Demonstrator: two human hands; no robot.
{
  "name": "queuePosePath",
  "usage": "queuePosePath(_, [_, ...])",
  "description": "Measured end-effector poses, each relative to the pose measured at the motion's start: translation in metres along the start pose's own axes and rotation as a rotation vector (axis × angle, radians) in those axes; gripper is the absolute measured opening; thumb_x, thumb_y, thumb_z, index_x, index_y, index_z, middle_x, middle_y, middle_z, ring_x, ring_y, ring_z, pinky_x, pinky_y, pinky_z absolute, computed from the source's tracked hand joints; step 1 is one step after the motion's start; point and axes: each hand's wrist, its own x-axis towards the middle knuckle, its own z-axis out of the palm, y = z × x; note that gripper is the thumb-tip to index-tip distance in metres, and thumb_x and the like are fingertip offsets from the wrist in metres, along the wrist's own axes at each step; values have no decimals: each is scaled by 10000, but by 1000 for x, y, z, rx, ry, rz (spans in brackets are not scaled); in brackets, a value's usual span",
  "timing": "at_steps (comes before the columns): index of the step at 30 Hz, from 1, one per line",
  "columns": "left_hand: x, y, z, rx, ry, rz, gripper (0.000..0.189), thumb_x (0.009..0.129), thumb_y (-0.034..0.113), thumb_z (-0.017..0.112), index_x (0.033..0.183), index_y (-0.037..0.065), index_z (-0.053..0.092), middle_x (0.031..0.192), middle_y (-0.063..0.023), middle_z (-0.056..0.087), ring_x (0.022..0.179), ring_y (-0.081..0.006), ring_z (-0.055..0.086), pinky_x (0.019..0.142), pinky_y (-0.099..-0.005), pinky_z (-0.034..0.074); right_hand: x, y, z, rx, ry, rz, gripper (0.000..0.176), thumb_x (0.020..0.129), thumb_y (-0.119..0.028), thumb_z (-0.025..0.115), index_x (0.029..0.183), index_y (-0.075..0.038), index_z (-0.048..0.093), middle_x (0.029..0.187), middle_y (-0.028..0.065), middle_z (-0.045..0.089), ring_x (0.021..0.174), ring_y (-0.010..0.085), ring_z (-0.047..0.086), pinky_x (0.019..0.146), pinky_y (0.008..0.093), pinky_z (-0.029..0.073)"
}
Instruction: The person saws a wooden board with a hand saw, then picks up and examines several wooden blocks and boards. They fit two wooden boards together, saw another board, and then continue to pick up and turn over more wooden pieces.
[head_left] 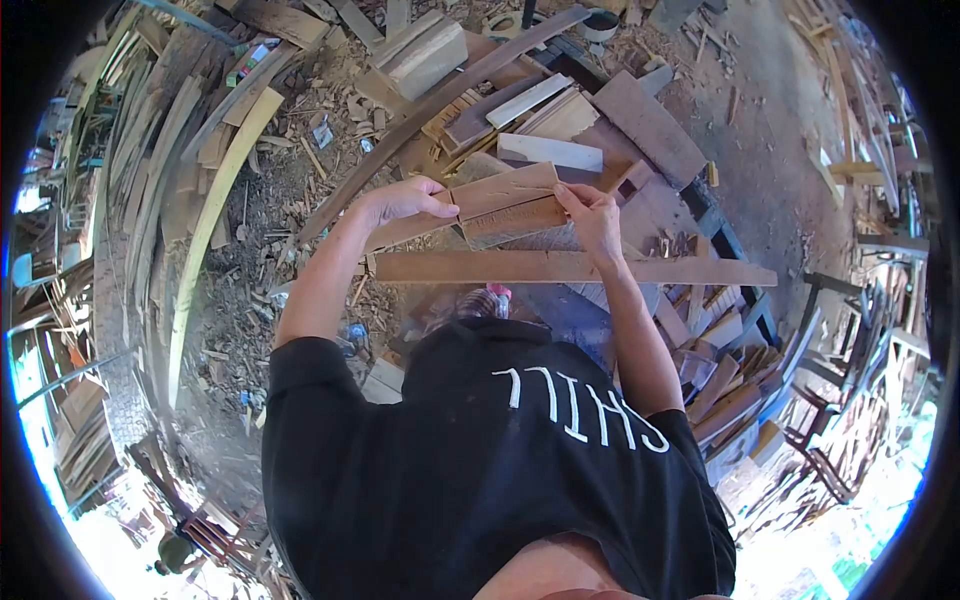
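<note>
Black shirt [450, 470] below scratched brown board [505, 195]

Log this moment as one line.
left hand gripping short boards | right hand gripping other end | long plank nearer the torso

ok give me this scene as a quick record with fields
setting: wood yard, offcuts on the ground
left hand: grips one end of the short boards
right hand: fingers pinch the other end
below hands: long plank lying crosswise
far left: curved strip
</note>
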Motion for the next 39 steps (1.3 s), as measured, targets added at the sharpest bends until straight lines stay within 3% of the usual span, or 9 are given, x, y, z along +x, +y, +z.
queuePosePath(5, [2, -4, 0, -15, 16, 32, 465, 808, 352, 717, 1132, 26, 645, 1035, -36, 667, 931, -111, 582, 871, -269, 410, 2, 1, 0, 20, 5, 2, 293, 859, -270, 680, 1022, -30, 718, 810, 53, 711, 731, 93, 607, 673, 251, 482])
queuePosePath(14, [2, -3, -3, -100, -40, -9, 425, 824, 276, 683, 1161, 21, 640, 1064, -33, 673, 949, -103, 597, 903, -266, 416, 9, 17, 1, 76, -15, 9, 286, 860, -280, 681, 1029, -54, 725, 771, 10, 687, 679, 65, 546, 625, 243, 453])
queuePosePath(16, [5, -7, -4, -112, -37, 8, 479, 778, 307, 710, 1155, 21, 643, 1097, -91, 665, 1010, -165, 599, 925, -285, 411, 7, 16, 1, 85, -13, -6, 285, 860, -281, 681, 1027, -55, 726, 771, 6, 685, 677, 64, 541, 623, 242, 449])
queuePosePath(25, [10, -10, -8, -24, 26, -55, 549, 742, 355, 733, 1168, 22, 640, 1248, -145, 588, 1193, -226, 492, 1027, -339, 328, 4, 7, 0, 69, -7, 43, 281, 863, -273, 687, 1015, -40, 727, 767, 5, 674, 678, 62, 542, 621, 229, 442])
queuePosePath(28, [11, -12, -5, 28, 136, -67, 536, 765, 362, 731, 1168, 20, 641, 1119, -96, 650, 1073, -178, 565, 991, -305, 352, 6, 11, -2, 164, -64, 48, 285, 881, -271, 676, 1018, -24, 714, 827, 13, 682, 705, 70, 597, 618, 210, 459])
queuePosePath(32, [-1, 2, -1, -2, 173, -31, 514, 762, 354, 748, 1142, 23, 650, 1116, -88, 647, 1033, -171, 576, 962, -303, 375, 7, 9, -3, 142, -62, 53, 288, 887, -262, 668, 997, 2, 705, 828, 29, 681, 702, 78, 607, 621, 202, 464])
queuePosePath(35, [10, -9, -9, -113, 13, -44, 470, 766, 323, 757, 1115, 25, 658, 1082, -74, 656, 994, -156, 585, 922, -305, 403, 9, 12, -3, 177, -77, 57, 291, 873, -285, 691, 1003, -26, 720, 806, 6, 676, 679, 53, 574, 598, 211, 460])
queuePosePath(37, [12, -10, -11, -103, -84, -57, 617, 748, 395, 756, 1212, 22, 594, 1261, -143, 564, 1198, -237, 479, 1013, -360, 330, 10, 13, -3, 184, -83, 57, 291, 874, -289, 690, 999, -28, 720, 807, 6, 675, 681, 55, 577, 599, 210, 461])
queuePosePath(39, [14, -15, -10, -101, -58, -46, 597, 748, 390, 757, 1195, 25, 606, 1236, -139, 579, 1184, -232, 490, 1008, -358, 335, 11, 15, -3, 195, -84, 60, 290, 875, -292, 688, 996, -31, 720, 807, 7, 675, 683, 57, 581, 599, 210, 462])
